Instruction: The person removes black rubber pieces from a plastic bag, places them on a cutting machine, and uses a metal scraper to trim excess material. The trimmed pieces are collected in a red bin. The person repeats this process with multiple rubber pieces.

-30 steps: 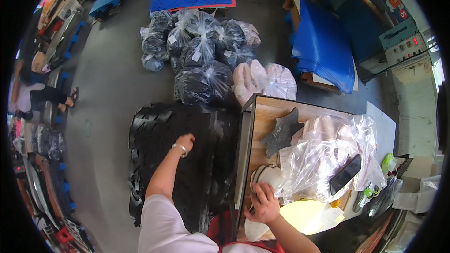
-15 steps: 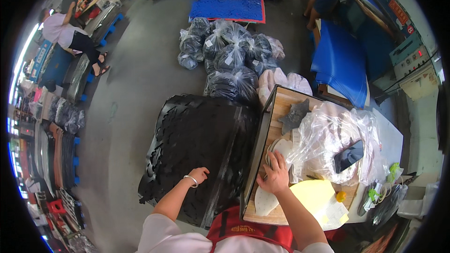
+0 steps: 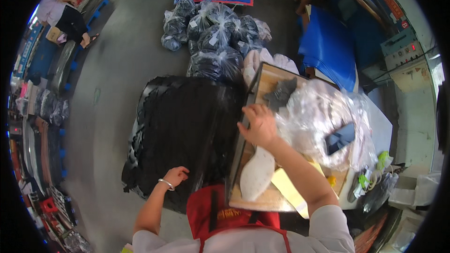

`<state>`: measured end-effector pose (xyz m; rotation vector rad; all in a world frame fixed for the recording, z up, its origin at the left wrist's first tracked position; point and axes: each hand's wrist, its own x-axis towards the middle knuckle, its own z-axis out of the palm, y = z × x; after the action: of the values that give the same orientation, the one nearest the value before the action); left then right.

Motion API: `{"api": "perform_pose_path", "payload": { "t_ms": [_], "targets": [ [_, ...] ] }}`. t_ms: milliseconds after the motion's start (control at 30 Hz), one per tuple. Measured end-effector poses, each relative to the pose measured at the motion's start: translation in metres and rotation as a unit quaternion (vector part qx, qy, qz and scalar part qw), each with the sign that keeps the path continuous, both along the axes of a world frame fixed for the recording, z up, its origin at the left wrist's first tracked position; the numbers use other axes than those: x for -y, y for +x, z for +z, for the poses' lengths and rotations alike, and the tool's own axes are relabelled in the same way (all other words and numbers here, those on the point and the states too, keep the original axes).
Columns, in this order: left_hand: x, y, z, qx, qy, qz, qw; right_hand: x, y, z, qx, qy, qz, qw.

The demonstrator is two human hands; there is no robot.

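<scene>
White pointed flat piece [image 3: 258,175] lies on the table [image 3: 269,77], left side, toward its near end, just beside the right hand [image 3: 258,124]. Right hand is over the table's left edge, blurred, fingers part spread; can't tell if anything is under the palm. Left hand [image 3: 175,177] is left of the table, half open, fingers loosely curled, nothing visible in it, over the black sheet stack [image 3: 176,126]; contact unclear. On the table: dark grey star-like piece [image 3: 282,93] at far end, clear plastic bag [image 3: 302,112] with phone [image 3: 340,138] on top, yellow sheet [image 3: 288,189] at near end. Beyond the table: bagged bundles [image 3: 208,63], blue sheets [image 3: 328,47].
</scene>
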<state>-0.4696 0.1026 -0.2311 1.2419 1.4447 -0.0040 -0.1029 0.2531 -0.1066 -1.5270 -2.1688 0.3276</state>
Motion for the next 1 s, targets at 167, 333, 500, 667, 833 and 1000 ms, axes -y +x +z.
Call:
{"api": "perform_pose_path", "payload": {
  "t_ms": [167, 333, 500, 667, 833, 1000],
  "targets": [
    [-0.14, 0.03, -0.027, 0.029, 0.141, -0.016, 0.989, -0.178, 0.019, -0.047, 0.116, -0.018, -0.117, 0.986],
    [-0.268, 0.04, -0.06, 0.087, 0.184, -0.007, 0.979, -0.231, 0.05, -0.104, 0.271, -0.023, -0.122, 0.955],
    [-0.38, 0.049, -0.15, -0.004, 0.249, 0.086, 0.965, -0.23, 0.062, -0.11, 0.102, -0.052, -0.078, 0.99],
    [-0.497, 0.08, -0.246, -0.129, 0.321, 0.128, 0.929, -0.236, 0.061, -0.097, 0.09, -0.066, -0.034, 0.993],
    [-0.596, 0.115, -0.286, -0.14, 0.38, 0.209, 0.89, -0.241, 0.063, -0.092, 0.078, -0.082, -0.002, 0.994],
    [-0.636, 0.146, -0.311, -0.306, 0.281, 0.113, 0.903, -0.245, 0.063, -0.09, 0.089, -0.101, -0.001, 0.991]
  ]
}}
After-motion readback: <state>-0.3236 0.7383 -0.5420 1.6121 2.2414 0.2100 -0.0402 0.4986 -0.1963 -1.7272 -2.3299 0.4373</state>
